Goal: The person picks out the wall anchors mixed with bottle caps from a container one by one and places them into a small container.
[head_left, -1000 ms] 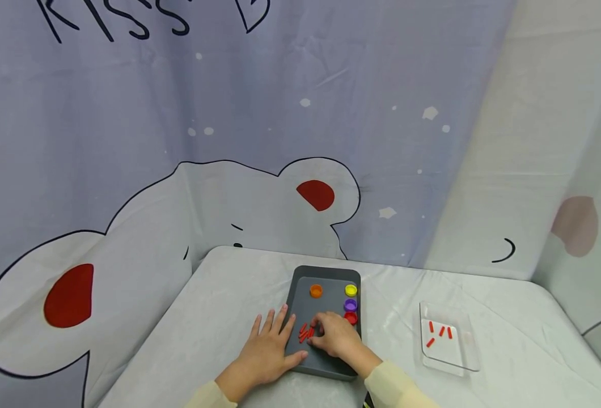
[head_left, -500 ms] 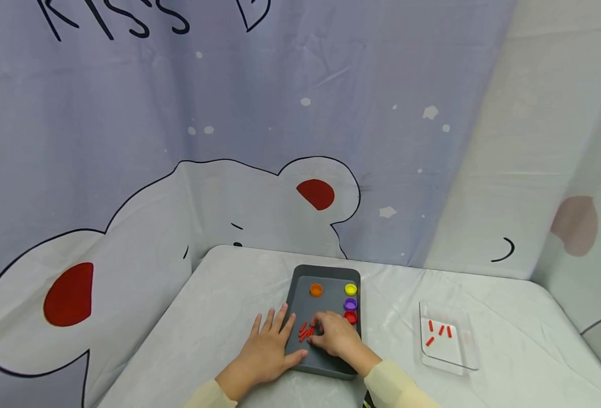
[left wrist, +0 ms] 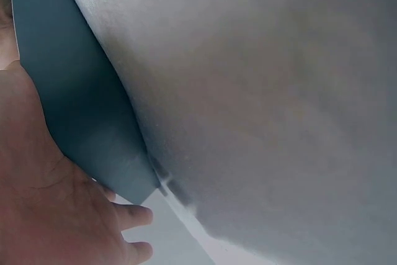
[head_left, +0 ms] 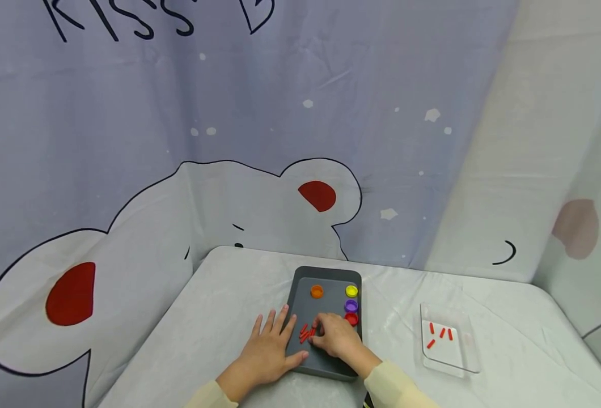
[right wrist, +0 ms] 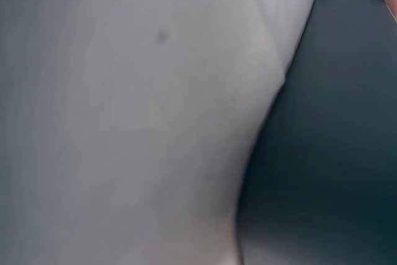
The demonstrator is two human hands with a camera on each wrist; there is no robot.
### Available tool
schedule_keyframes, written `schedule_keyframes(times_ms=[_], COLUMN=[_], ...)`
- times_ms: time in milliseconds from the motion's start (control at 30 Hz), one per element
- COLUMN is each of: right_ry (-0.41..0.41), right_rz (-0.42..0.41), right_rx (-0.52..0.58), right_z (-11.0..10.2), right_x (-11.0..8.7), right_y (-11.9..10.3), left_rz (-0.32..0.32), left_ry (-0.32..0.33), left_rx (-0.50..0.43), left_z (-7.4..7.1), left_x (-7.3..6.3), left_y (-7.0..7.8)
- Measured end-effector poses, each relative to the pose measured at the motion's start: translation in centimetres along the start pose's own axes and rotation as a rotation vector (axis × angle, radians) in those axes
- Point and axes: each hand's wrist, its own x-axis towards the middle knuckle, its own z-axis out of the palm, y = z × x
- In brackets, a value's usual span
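Grey tray (head_left: 331, 283) on the white surface (head_left: 244, 283) | red sticks (head_left: 304, 334) – loose cluster in its nearer half | right hand (head_left: 338, 335): thumb and finger pinching one at the cluster's right end | left hand (head_left: 270, 352): fingers straight, spread – over the left edge

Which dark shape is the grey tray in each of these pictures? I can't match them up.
Head: the grey tray lies low in the picture, just right of centre.
Left wrist: the dark slab at the left, running from the top edge to below mid-height.
Right wrist: the dark expanse filling the right side, down to the bottom edge.
Shared landmark: the pale table covering beside the tray.
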Motion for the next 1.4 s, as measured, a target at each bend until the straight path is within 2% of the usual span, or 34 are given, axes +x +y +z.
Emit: schedule_keyframes(times_ms=[300, 467, 600, 767, 967, 1133, 1267, 1400], right_ry=[-0.01, 0.039, 0.107, 0.193, 0.233, 0.256, 0.33, 0.406], right_rz=[0.028, 0.004, -0.009, 0.024, -0.052, -0.114, -0.153, -0.178], right_rx=[0.031, 0.067, 0.196, 0.392, 0.492, 0.593, 0.658, 0.653], right_z=[-0.2, -1.0, -2.1, -3.6, -4.3, -4.6, -4.8, -5.5], right_x=[0.1, -0.1, -0.5, -0.9, -2.1, -3.3, -4.1, -5.2], right_y=[0.1, 0.2, 0.1, 0.5, 1.4, 2.3, 3.1, 3.5], left_rz=[-0.002, -0.004, -0.014, -0.016, -0.043, -0.039, -0.029, -0.033], left_ry=[-0.002, -0.009, -0.013, -0.028, -0.062, -0.048, -0.029, -0.028], left_rx=[0.003, -0.013, -0.007, -0.021, -0.023, -0.029, -0.032, -0.035], left_z=[0.0, -0.4, -0.3, -0.8, -1.1, -1.3, -1.1, -0.7], left_x=[0.0, -0.1, -0.1, 0.0, -0.1, -0.2, -0.1, -0.1], left_y=[0.1, 0.3, 0.3, 0.5, 0.7, 0.9, 0.8, 0.6])
